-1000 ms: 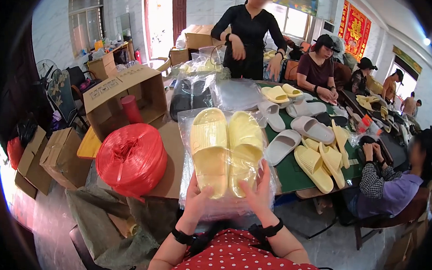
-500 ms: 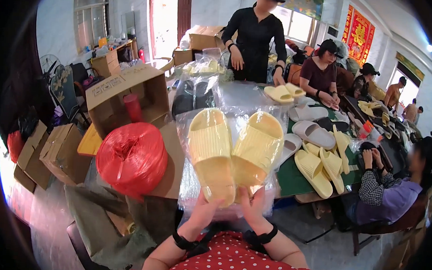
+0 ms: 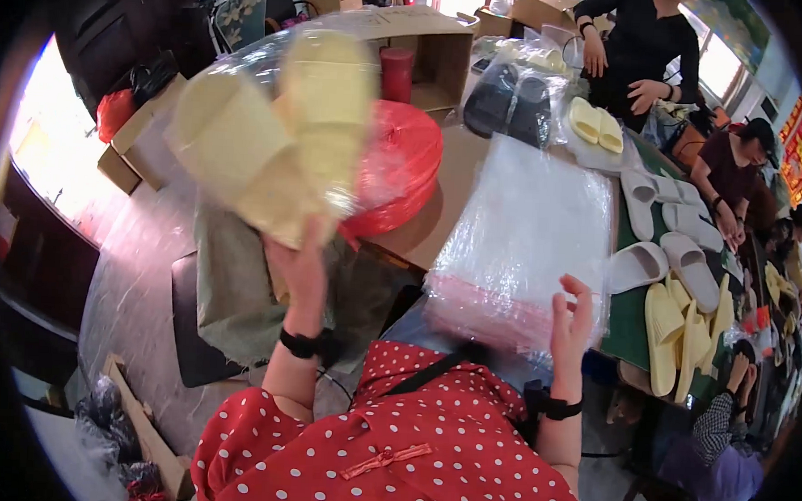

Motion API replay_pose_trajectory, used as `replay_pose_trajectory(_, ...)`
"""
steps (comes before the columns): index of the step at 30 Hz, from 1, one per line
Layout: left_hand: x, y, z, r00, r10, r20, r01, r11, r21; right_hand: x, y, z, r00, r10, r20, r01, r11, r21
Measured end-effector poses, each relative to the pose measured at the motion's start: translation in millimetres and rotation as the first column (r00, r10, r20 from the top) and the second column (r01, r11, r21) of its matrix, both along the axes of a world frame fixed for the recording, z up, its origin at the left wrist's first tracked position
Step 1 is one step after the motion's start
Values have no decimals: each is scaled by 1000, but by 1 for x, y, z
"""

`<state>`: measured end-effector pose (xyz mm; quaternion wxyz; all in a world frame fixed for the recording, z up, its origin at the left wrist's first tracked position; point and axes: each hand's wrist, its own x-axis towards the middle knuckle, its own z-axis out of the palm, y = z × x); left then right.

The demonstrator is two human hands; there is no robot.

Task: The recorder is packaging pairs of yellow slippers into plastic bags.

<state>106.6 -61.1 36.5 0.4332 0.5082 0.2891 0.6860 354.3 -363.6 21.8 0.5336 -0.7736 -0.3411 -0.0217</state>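
My left hand (image 3: 300, 268) grips the heel end of a pair of yellow slippers (image 3: 326, 126) in a clear plastic bag, held up at the left and smeared by motion. Behind the pair sits a large roll of red plastic twine (image 3: 405, 166). My right hand (image 3: 572, 316) is raised with its fingers apart and nothing in it, over the near right part of a stack of clear plastic bags (image 3: 532, 229). That stack lies on the table, its near edge pinkish.
An open cardboard box (image 3: 440, 69) holds a red cylinder (image 3: 395, 74). Bagged black slippers (image 3: 512, 101) lie beyond the bags. Grey slippers (image 3: 687, 263) and loose yellow slippers (image 3: 670, 338) cover the green table at right. A brown sack (image 3: 238, 288) hangs below left. Several people work around the table.
The bagged yellow slippers have swung from the middle to the left in my left hand. My right hand has let go of them. The view has turned left, uncovering the bag stack.
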Motion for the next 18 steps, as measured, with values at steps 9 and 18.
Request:
replay_pose_trajectory(9, -83, 101, -151, 766, 391, -510, -496, 864, -84, 28, -28, -37, 979, -196, -63, 197, 980, -1)
replay_pose_trajectory(18, -107, 102, -301, 664, -652, -366, -149, 364, -919, 17, -23, -31, 979, -163, 123, 172, 983, -63)
